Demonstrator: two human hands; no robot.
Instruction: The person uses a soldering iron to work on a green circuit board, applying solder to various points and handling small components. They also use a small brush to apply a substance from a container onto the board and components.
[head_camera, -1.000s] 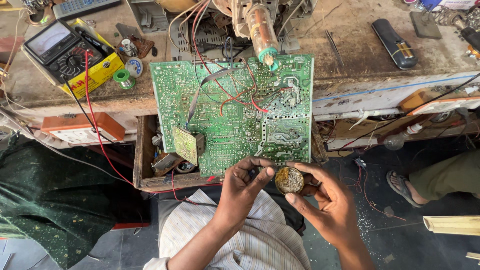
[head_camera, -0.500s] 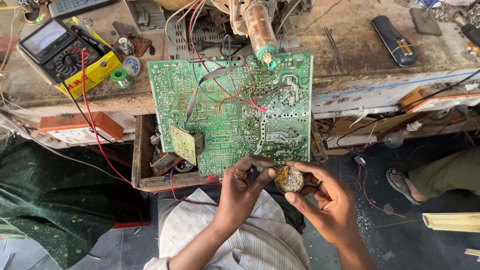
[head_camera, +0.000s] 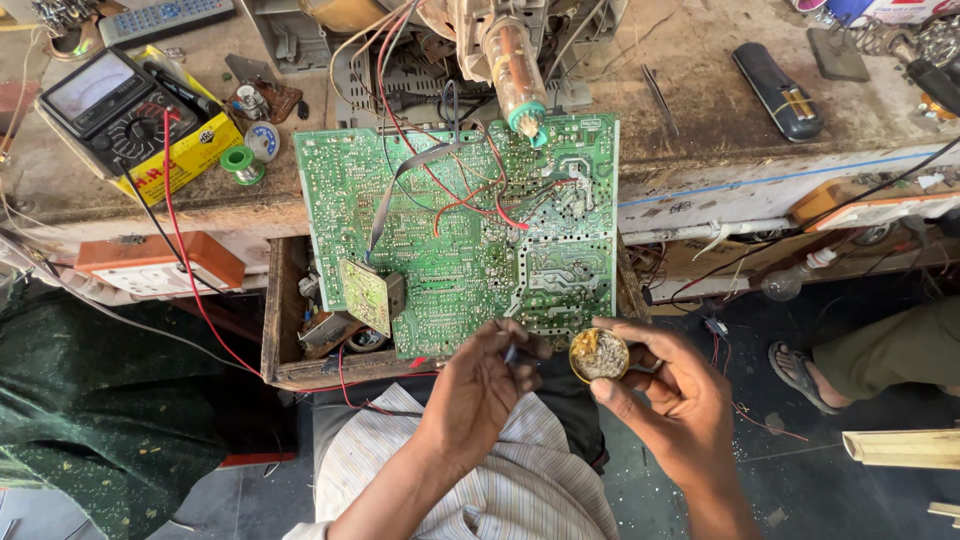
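Below a green circuit board (head_camera: 470, 240) propped against the bench (head_camera: 700, 90), the right hand (head_camera: 670, 395) grips a small round tin (head_camera: 599, 355) of crusted yellowish paste. Just beside it, the left hand (head_camera: 480, 385) pinches a small dark part.

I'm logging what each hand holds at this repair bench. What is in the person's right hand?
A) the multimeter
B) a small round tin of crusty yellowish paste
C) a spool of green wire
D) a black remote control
B: the right hand cups a small round tin with its crusty yellowish filling showing, just below the green circuit board, while the left hand pinches a small dark item beside it.
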